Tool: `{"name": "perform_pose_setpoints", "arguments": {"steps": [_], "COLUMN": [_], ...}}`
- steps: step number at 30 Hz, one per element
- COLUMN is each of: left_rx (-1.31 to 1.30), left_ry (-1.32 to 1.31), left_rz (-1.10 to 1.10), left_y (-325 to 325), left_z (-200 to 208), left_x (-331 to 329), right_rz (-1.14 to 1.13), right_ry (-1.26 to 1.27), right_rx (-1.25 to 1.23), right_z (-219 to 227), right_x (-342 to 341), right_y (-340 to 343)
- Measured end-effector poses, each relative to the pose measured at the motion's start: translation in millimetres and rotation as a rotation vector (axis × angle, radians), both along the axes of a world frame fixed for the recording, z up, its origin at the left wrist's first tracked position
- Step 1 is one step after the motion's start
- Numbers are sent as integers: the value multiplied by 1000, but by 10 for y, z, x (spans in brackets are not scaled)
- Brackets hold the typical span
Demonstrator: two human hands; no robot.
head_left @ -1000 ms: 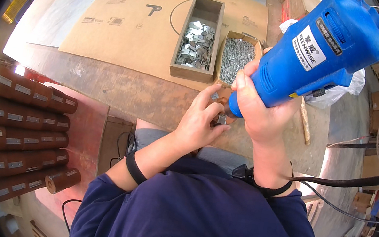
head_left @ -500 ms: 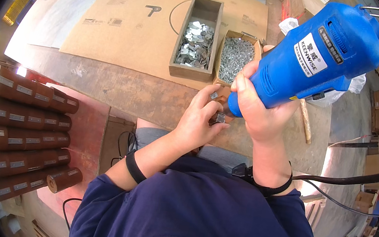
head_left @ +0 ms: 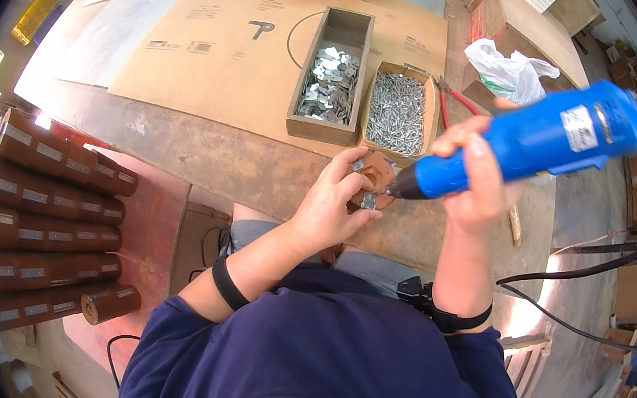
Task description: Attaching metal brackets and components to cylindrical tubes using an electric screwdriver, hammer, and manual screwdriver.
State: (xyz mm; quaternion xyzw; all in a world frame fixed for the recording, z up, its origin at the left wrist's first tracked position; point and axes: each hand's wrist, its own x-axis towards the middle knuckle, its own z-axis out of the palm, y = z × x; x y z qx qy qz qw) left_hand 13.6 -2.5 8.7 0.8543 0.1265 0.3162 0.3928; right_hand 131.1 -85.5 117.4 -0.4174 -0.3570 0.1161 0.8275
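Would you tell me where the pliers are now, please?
In the head view, the pliers lie upper right of centre, just right of the screw box.

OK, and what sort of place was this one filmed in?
Probably a workshop or small assembly area: the right hand holds a blue power tool, metal fasteners sit boxed within reach, and brown cylinders are stacked in rows at the left.

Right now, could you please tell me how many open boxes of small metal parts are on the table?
2: a long wooden box of metal plates, and a smaller tan box of fasteners just to its right.
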Motion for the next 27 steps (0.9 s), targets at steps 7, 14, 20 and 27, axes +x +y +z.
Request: {"name": "perform_pose_setpoints", "arguments": {"steps": [7, 14, 20, 27], "left_rx": [-99, 23, 284, 330], "left_ry": [1, 101, 224, 445], "left_rz": [-140, -122, 17, -87], "left_y": [74, 58, -41, 422], "left_z": [21, 191, 100, 340], "left_x": [-58, -84, 58, -349], "right_rz": [-159, -359, -443, -471], "right_ry": [213, 516, 738, 871], "right_rx": [63, -111, -225, -208], "right_z": [-194, -818, -1337, -1717], "right_x": [452, 799, 977, 1079], "right_y": [-442, -879, -1011, -1151]}}
